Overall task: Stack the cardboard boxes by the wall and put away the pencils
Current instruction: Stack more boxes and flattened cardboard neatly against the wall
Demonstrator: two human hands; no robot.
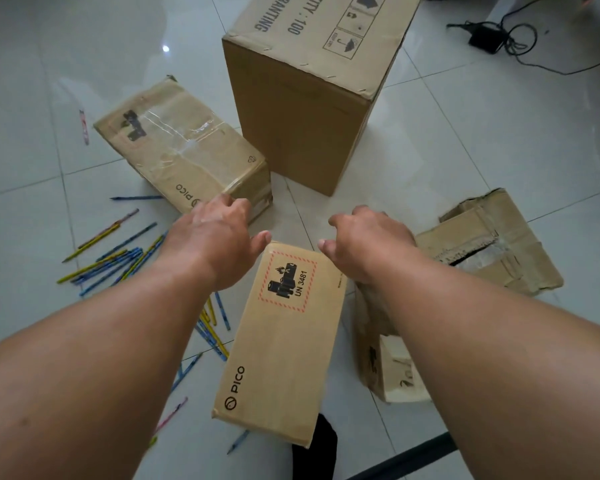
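A long PICO cardboard box with a red-bordered battery label (281, 337) lies on the tiled floor right below me. My left hand (212, 237) and my right hand (368, 242) hover over its far end, fingers loosely curled, holding nothing. A large upright box (302, 109) stands behind. A taped PICO box (184, 147) lies at left, just past my left hand's fingers. A torn box (492, 244) lies at right, and another worn box (378, 344) sits partly hidden under my right forearm. Several blue and yellow pencils (111, 261) are scattered on the floor at left.
More pencils (215, 327) lie beside the near box, with strays at lower left. A black power adapter with cables (489, 38) sits at the far right. A dark object (319, 448) shows below the near box. Pale glossy tiles (482, 140) cover the floor.
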